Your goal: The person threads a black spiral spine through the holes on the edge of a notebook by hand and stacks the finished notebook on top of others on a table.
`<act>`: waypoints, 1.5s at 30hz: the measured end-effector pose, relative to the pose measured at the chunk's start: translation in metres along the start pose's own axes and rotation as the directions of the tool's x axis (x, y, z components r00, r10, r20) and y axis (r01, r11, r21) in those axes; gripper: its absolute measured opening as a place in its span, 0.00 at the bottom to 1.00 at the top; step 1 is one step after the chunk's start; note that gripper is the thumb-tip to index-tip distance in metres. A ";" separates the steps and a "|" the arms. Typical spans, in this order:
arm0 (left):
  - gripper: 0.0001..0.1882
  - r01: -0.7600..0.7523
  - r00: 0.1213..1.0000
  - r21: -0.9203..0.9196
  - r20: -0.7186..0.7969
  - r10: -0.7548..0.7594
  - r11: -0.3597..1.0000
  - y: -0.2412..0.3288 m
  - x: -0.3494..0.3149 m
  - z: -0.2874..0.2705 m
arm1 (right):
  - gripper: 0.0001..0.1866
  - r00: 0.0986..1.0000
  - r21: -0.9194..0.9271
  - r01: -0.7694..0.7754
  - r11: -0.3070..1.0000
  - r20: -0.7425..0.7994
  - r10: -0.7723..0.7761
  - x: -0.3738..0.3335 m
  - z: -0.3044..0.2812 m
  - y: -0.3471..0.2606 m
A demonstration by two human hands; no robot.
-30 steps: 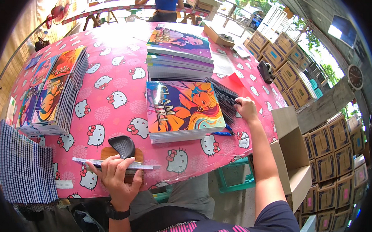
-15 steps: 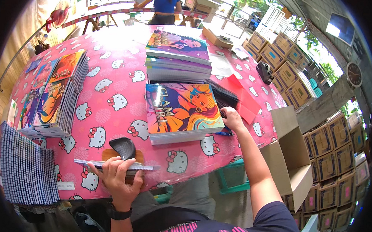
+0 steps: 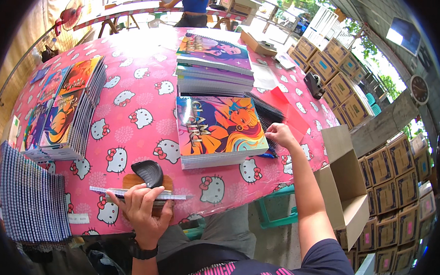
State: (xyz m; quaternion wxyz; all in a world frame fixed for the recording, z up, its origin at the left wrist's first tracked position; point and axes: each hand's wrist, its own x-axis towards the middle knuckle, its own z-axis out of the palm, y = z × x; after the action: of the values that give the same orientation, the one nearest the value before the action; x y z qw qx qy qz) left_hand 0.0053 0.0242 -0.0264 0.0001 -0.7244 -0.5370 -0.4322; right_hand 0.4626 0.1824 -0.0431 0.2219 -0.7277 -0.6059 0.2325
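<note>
Left grip: fingers and thumb of the left hand clamped on a thin notebook, edge-on at 7 o'clock.
Right grip: right hand at 3 o'clock, fingers curled by the black coils; cannot tell if they are closed on one.
Black lever: curved black lever over a wooden base, at 12 o'clock from the left hand.
Orange-covered stack: notebook stack mid-table, at 9 o'clock from the right hand.
Red sheet: red sheet at 1 o'clock from it.
</note>
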 end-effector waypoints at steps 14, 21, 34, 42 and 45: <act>0.14 0.004 0.999 0.023 -0.036 -0.003 1.000 -0.001 -0.001 0.004 | 0.20 0.990 -0.381 0.039 0.924 -0.114 -0.089 -0.020 0.016 0.021; 0.15 0.015 1.000 0.019 -0.027 -0.015 1.000 0.000 0.000 0.003 | 0.13 0.966 -0.450 0.101 0.887 -0.169 -0.196 -0.020 0.031 0.010; 0.15 0.012 0.999 0.040 -0.040 -0.010 0.999 0.000 0.001 0.005 | 0.19 0.987 0.800 0.068 0.597 -0.139 0.074 -0.026 -0.010 0.006; 0.11 -0.104 0.975 -0.178 -0.213 0.065 0.979 0.041 -0.002 -0.021 | 0.19 0.997 0.944 -0.074 0.321 0.059 0.055 -0.077 -0.002 0.014; 0.10 -0.217 0.969 -0.545 -0.021 0.245 0.810 0.067 -0.005 -0.007 | 0.19 0.985 0.924 -0.074 0.375 0.008 0.174 -0.102 0.010 0.024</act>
State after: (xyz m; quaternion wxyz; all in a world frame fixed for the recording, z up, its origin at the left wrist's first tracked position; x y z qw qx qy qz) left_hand 0.0534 -0.0112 0.0062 -0.1662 -0.7649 -0.3002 -0.5451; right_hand 0.4588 0.0784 -0.0581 0.5970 -0.5355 -0.3082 0.5117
